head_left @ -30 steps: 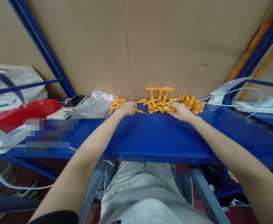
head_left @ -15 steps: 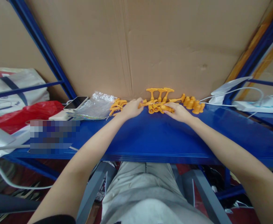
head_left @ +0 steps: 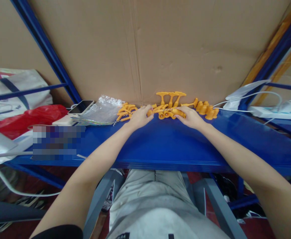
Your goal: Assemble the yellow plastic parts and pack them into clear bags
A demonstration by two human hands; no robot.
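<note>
Since a second ago the left hand (head_left: pixel 139 117) has moved from the left cluster of orange plastic pieces (head_left: pixel 124 112) toward the middle. It now sits at the left end of the central pile of orange pegs (head_left: pixel 167 111). Its fingers curl round one small orange piece at the fingertips; a screw-like piece that lay by that hand before is no longer visible there. The right hand (head_left: pixel 190 117) has barely shifted. Its fingers are closed on an orange peg at the right end of the same pile. Both hands now meet over that pile, close but not touching, so the work looks to have moved to joining or sorting pieces in the middle.

The pile lies at the back of the blue bench (head_left: pixel 175 142), against the cardboard sheet (head_left: pixel 180 49). Three T-shaped pegs (head_left: pixel 170 97) stand upright behind it, and a group of short orange caps (head_left: pixel 207 111) sits just to its right.

Also around:
- A clear plastic bag (head_left: pixel 101 111) left of the orange pieces, with a phone (head_left: pixel 81 106) beside it.
- A red bag (head_left: pixel 23 120) and a white bag (head_left: pixel 13 94) far left.
- A white power strip (head_left: pixel 272 112) with cables far right.

The space between the hands and the pile is open. The loose pegs are crowded together, so fingers could knock the upright ones.
</note>
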